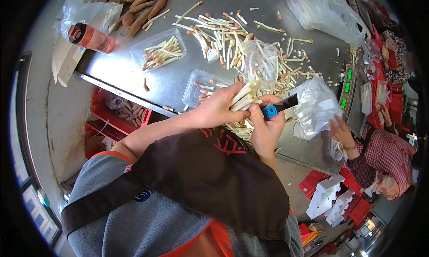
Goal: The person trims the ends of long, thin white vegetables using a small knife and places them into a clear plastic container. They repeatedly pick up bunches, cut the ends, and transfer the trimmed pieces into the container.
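Observation:
My left hand [218, 106] is closed around a bunch of pale peanut sprouts [246, 94], their white ends pointing up and right. Held in my right hand [268, 131] is a small knife with a blue handle [269, 112] and a dark blade [287, 102]; its thumb and fingers meet the bunch's lower end. Partly behind my left hand, a clear plastic tray [192, 91] contains some sprouts. Another clear tray [135, 52] farther back bears a pile of them. Loose sprouts [231, 44] with pinkish heads spread over the metal table [134, 74], with an empty clear tray [259, 61] on top of them.
A pink bottle [92, 38] and brown root tubers [144, 9] occupy the far left. Plastic bags [315, 106] lie at right beside a scale with green displays [347, 86]. A co-worker's hand [342, 131] reaches toward them. Red crates [114, 113] stand below the table's left edge.

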`<state>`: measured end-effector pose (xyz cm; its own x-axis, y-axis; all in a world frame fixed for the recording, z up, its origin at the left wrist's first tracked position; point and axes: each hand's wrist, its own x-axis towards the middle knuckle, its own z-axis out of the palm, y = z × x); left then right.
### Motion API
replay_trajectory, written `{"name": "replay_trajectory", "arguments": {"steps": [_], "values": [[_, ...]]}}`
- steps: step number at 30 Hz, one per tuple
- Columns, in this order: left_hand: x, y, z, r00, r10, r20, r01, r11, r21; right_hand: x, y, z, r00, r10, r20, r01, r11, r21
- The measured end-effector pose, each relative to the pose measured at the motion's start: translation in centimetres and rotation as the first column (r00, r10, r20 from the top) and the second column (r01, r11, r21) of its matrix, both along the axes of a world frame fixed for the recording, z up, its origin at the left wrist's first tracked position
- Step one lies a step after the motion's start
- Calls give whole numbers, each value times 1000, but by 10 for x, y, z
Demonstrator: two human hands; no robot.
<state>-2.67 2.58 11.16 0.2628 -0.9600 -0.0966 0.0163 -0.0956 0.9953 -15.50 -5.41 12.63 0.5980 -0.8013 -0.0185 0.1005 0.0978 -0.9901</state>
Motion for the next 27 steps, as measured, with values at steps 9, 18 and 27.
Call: {"name": "replay_trajectory", "arguments": {"steps": [9,18,27], "values": [[0,-1,2,993,14,121,-7,999,-53,-5,-5,-4,1000,-13,-2,13,1000,10],[30,12,3,985,-141,95,135,988,75,-5,-5,1,993,-25,-116,30,999,40],[169,71,-45,549,207,810,-536,831,151,-14,-22,-23,1000,-13,-10,15,983,184]]}}
